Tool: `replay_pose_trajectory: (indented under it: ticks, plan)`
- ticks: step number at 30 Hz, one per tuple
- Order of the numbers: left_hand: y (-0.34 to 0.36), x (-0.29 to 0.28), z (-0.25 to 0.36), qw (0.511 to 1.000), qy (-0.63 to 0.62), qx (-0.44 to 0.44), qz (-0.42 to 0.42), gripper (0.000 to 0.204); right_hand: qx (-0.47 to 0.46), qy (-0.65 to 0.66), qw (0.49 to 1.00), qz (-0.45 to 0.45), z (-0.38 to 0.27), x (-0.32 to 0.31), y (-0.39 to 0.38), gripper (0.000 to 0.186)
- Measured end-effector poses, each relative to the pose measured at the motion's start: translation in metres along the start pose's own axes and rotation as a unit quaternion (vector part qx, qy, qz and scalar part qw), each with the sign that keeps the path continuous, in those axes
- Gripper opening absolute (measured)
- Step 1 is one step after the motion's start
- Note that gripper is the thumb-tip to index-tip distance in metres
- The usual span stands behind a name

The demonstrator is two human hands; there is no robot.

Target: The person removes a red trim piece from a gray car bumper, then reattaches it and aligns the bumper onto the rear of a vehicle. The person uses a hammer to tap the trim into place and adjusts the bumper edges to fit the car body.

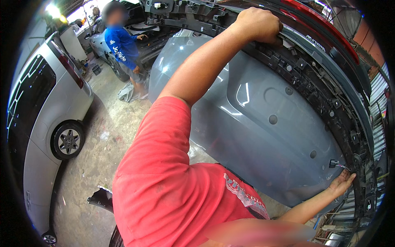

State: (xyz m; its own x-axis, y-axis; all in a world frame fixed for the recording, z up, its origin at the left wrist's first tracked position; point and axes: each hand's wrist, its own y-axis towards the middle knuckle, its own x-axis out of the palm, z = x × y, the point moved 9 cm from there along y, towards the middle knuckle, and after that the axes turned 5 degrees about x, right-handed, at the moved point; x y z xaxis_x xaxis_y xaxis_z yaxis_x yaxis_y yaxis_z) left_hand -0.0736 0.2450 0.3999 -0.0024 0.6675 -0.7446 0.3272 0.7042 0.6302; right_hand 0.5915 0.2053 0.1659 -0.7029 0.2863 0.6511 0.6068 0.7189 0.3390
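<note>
My left hand (261, 25) reaches high across the view, its fingers bent tightly round the edge of a long black trim frame (296, 61) with several clips and slots. Its fingertips are mostly hidden. At the lower right my right hand (342, 183) is turned palm up, fingers stretched and thumb apart, against the lower end of the same frame. Just above it, a black wire connector (334, 164) hangs on a short bundle of wires. Beyond the hands lies a large glossy grey car body panel (263, 136) with several round dark plugs.
A red lamp strip (321, 24) runs along the frame's outer side. At the left stands a silver van (45, 123). A person in a blue shirt (119, 45) stands by another car. On the concrete floor (94, 160) lies a dark broken-edged part (101, 198). Corrugated metal sheets (379, 107) line the right.
</note>
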Motion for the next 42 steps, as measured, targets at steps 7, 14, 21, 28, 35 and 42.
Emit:
replay_pose_trajectory:
  ticks: [7,14,21,28,35,42]
  plan:
    - [0.001,0.001,0.000,1.000,0.002,0.003,-0.011,0.043,0.025,0.006,1.000,-0.001,0.007,-0.010,0.008,0.054]
    - [0.004,0.004,-0.003,1.000,0.005,-0.009,-0.015,0.044,0.007,0.017,1.000,-0.003,0.007,-0.016,0.013,0.055]
    - [0.006,0.005,-0.001,1.000,0.013,-0.005,-0.016,0.046,0.017,0.045,0.999,-0.011,0.009,-0.015,0.013,0.051]
    - [0.006,0.005,-0.001,1.000,0.027,-0.012,0.001,0.045,0.026,0.029,0.999,0.006,0.011,-0.016,0.012,0.047]
    - [0.006,0.005,0.000,1.000,0.024,-0.003,-0.009,0.041,0.014,0.031,0.999,-0.008,0.011,-0.017,0.014,0.049]
    - [0.006,0.002,0.002,1.000,0.014,0.013,-0.006,0.042,0.015,0.045,0.999,-0.011,0.014,-0.021,0.018,0.051]
